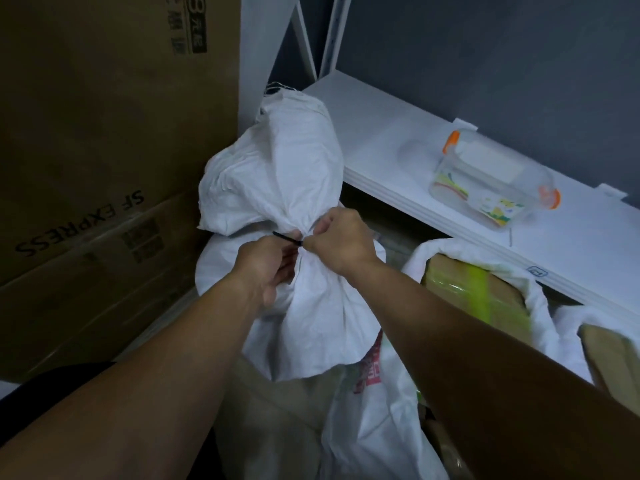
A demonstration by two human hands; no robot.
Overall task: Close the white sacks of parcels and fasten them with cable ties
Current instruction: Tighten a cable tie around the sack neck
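Tying step on the white sack [277,174]: my right hand [341,242] fingers pinch the black cable tie [285,239] at the bunched neck, left hand [266,268] fingers curled round that neck just below, so next I'd cinch the tail tight, then do the open sack [450,251] right of them.

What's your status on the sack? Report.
Left hand grips gathered neck of white woven sack. Right hand pinches black plastic cable tie round it. Nothing blocking. Neighbouring white sack of parcels open.
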